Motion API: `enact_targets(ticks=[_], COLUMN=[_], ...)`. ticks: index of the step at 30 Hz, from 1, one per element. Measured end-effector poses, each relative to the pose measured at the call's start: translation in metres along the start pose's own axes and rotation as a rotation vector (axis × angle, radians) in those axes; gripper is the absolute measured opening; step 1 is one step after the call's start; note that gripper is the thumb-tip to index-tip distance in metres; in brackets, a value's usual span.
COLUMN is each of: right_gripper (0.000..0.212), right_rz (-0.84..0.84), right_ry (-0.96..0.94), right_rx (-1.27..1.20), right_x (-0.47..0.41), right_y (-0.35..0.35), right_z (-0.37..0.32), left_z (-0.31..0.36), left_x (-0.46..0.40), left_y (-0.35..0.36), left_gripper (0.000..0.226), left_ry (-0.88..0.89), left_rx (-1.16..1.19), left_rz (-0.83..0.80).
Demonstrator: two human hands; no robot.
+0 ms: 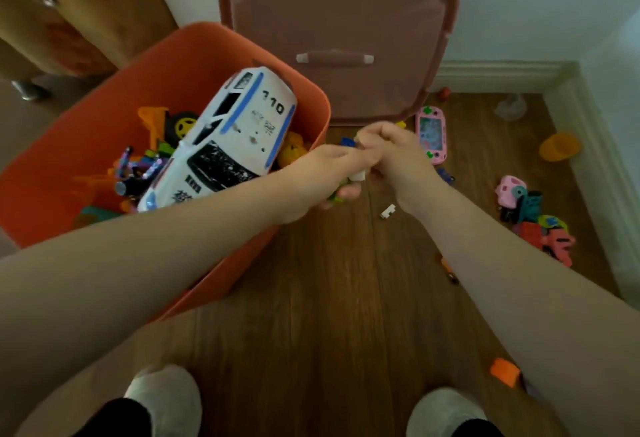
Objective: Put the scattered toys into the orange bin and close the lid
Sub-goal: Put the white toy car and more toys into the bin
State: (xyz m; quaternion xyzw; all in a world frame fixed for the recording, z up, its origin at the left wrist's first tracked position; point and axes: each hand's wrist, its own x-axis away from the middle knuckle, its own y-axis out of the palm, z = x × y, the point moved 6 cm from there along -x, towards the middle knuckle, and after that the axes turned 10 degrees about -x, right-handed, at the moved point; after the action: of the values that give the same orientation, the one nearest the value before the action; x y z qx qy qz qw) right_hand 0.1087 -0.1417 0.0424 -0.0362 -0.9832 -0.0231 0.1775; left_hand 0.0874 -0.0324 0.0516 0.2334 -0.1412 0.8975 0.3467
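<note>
Hands meet just right of the orange bin (69, 173), above the wooden floor (311, 298). The left hand (332, 173) is curled, and its grip holds small pieces: a white block (357, 176) and something green show between the fingers. The right hand (391, 149) is also curled and touches the left one; its fingers seem to pinch at the same pieces, but what exactly it holds I cannot tell.

The bin stands open on the floor at the left. Inside it a big white police car (228, 138) with blue stripes lies tilted on top of many small toys, among them a black wheel with yellow hub (181, 126). The lid (339, 20) is off and leans upright against the wall behind the bin.

Toys are scattered on the floor: a pink handheld game (433, 131) just beyond the right hand, a small white piece (388, 211) below the hands, an orange cup (559, 147) near the right wall, a heap of pink, teal and red toys (533, 218) at the right, and an orange block (505, 371) beside the right forearm.
</note>
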Motion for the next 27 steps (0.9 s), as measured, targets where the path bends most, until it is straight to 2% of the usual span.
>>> enact_targets(ticks=[2, 4, 5, 7, 8, 10, 12, 14, 17, 21, 23, 25, 27], right_gripper=[0.021, 0.023, 0.022, 0.018, 0.016, 0.011, 0.012, 0.015, 0.023, 0.026, 0.025, 0.024, 0.024], right_rz=[-0.085, -0.248, -0.337, -0.483, -0.505, -0.497, -0.482, -0.513, -0.560, -0.658, -0.727, -0.798, -0.895], right_ry=[-0.075, -0.091, -0.085, -0.034, 0.014, 0.156, 0.180, 0.096, -0.037, -0.190, -0.248, -0.296, -0.288], right_rx=[0.002, 0.146, 0.258, 0.419, 0.410, 0.219, 0.109, 0.245, 0.473, 0.720, 0.841, 0.890, 0.949], right_x=[0.008, 0.019, 0.025, 0.034, 0.033, 0.035, 0.033, 0.032, 0.037, 0.042, 0.045, 0.049, 0.052], right_y=[0.031, 0.064, 0.079, 0.115, 0.127, 0.166, 0.202, 0.229, 0.250, 0.250, 0.246, 0.242, 0.239], right_z=[-0.031, -0.048, -0.051, -0.048, -0.046, -0.041, -0.041, -0.039, -0.037, -0.041, -0.041, -0.042, -0.037], left_z=[0.013, 0.018, 0.018, 0.010, 0.004, -0.025, -0.065, -0.094, -0.109, -0.113, -0.106, -0.097, -0.091], left_x=[0.027, 0.062, 0.079, 0.119, 0.131, 0.156, 0.163, 0.164, 0.167, 0.169, 0.172, 0.171, 0.170], left_y=[-0.017, -0.045, -0.063, -0.112, -0.132, -0.165, -0.175, -0.168, -0.160, -0.150, -0.153, -0.159, -0.166], left_gripper=[0.034, 0.033, 0.031, 0.029, 0.030, 0.029, 0.019, 0.007, 0.008, 0.029, 0.034, 0.055, 0.071], left_ry=[0.084, 0.173, 0.207, 0.239, 0.247, 0.149, -0.023, -0.068, 0.080, 0.167, 0.176, 0.145, 0.054], left_rx=[-0.145, -0.390, -0.493, -0.613, -0.684, -0.861, -0.906, -0.875, -0.876, -0.909, -0.880, -0.869, -0.965], left_rz=[-0.043, -0.033, 0.025, 0.268, 0.423, 0.703, 0.776, 0.751, 0.690, 0.404, 0.351, 0.308, 0.253])
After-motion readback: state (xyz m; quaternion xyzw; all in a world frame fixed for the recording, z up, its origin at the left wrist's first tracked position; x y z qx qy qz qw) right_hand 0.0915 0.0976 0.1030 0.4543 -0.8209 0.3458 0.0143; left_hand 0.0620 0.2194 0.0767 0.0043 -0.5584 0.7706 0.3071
